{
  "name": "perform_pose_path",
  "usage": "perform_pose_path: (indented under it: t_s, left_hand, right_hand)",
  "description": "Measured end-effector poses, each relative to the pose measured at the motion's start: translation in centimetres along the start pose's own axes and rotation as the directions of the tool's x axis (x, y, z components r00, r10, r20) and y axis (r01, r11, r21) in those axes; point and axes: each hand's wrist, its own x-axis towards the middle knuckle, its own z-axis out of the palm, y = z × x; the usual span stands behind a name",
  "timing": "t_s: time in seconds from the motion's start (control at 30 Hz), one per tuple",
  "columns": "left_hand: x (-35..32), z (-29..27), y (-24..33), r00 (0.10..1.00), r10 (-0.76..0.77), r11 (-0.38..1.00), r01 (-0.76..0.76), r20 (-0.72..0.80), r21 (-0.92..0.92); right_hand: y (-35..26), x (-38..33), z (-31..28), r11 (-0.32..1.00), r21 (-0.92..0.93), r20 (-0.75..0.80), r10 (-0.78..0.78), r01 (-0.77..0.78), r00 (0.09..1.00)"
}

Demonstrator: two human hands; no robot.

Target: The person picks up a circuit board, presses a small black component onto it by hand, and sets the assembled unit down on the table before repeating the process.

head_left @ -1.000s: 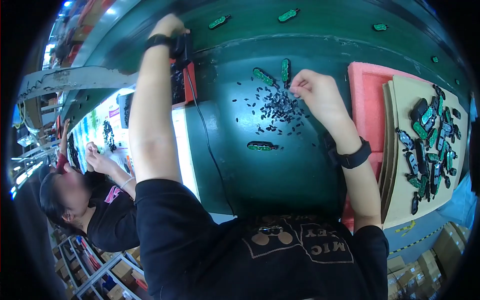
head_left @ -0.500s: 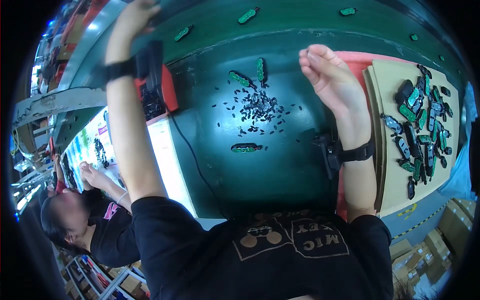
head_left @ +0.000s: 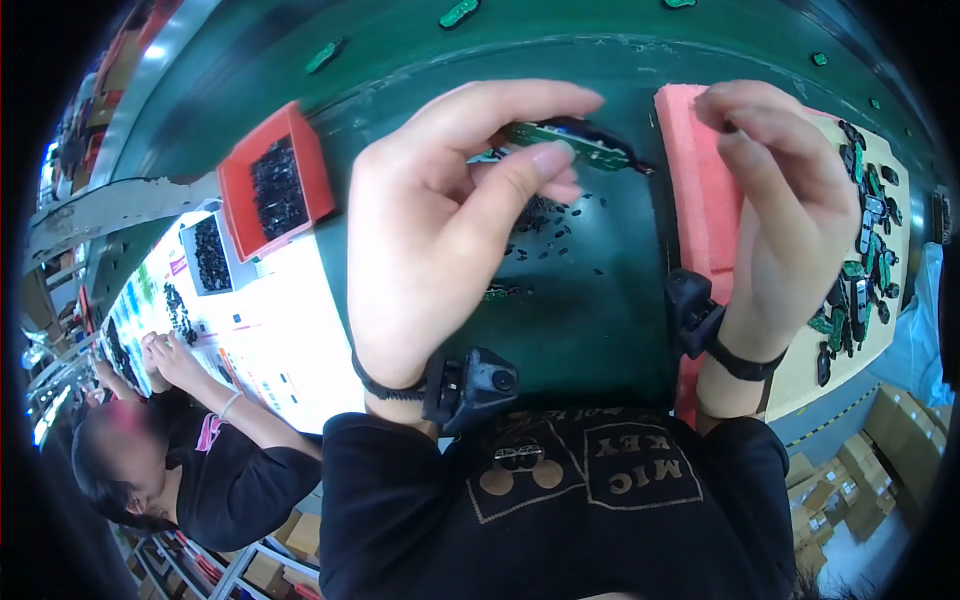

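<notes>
My left hand (head_left: 430, 220) pinches a green circuit board in a black casing (head_left: 602, 150) between thumb and fingers, raised above the green work table (head_left: 590, 345). Across from it, my right hand (head_left: 790, 195) has its fingers curled in toward the thumb over a pink foam block (head_left: 688, 170). A dark spot shows at its fingertips, too small to make out. Under my left hand lies a scatter of small black pieces (head_left: 548, 228), partly hidden. Another green board (head_left: 503, 292) on the table is mostly covered by that hand.
A red bin (head_left: 325, 165) of black parts stands at the left, beside a white box (head_left: 240, 268). Several green boards (head_left: 460, 13) lie on the belt beyond the table. Cardboard (head_left: 800, 385) at right carries many boards and casings. A co-worker (head_left: 230, 450) sits at left.
My left hand has come back from the far left with a circuit board in it. My right hand has shifted right, over the foam. The red bin is now uncovered.
</notes>
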Motion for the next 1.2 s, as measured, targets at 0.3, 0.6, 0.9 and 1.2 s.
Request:
perform_pose_path:
  t_s: [0.3,0.6,0.9,1.2]
  left_hand:
    - [-1.1,0.4,0.4,0.993,0.114,0.992,-0.111,-0.041,0.061]
    - [-1.3,0.9,0.2,0.966,0.247,0.956,-0.229,-0.078,0.185]
    - [-1.6,0.9,-0.7,0.893,0.448,0.87,-0.422,-0.051,0.256]
    - [-1.6,2.1,-0.7,0.819,0.574,0.766,-0.526,-0.025,0.37]
  right_hand:
    - [-0.1,0.0,2.1,0.99,0.096,0.239,-0.123,0.103,0.963]
    - [-0.2,-0.2,2.3,0.991,0.129,0.182,-0.04,0.016,0.982]
    - [0.6,-0.5,2.6,0.982,0.107,0.163,-0.172,0.156,0.972]
    - [1.3,-0.6,2.5,0.944,0.292,0.118,-0.195,0.154,0.974]
